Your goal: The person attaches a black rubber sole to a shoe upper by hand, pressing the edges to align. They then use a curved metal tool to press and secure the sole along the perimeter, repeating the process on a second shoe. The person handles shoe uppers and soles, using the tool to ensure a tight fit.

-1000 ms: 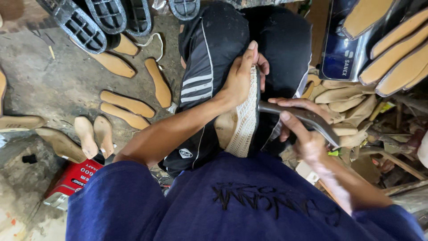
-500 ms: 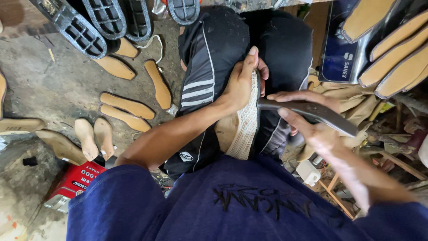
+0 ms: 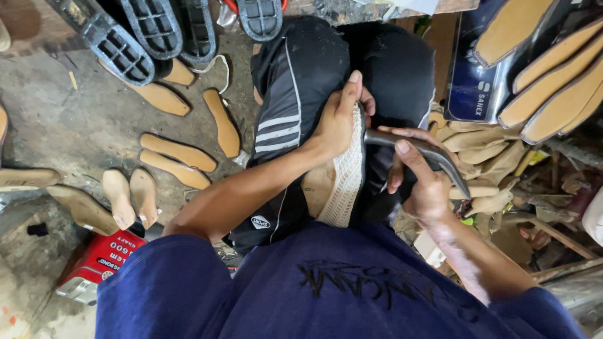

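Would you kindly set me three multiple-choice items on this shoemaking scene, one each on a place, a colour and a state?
1. Where does the woven shoe rest?
A. on the person's lap
B. on the red tin
C. among the black soles

2. What colour is the tin on the floor at lower left?
A. green
B. red
C. white

3. What is the right hand doing?
A. hanging empty
B. lying flat on the floor
C. gripping a dark metal tool

Answers: 1 A, the left hand presses it against the dark trousers; 2 B, its top is plainly red; 3 C, its fingers wrap the tool's handle.
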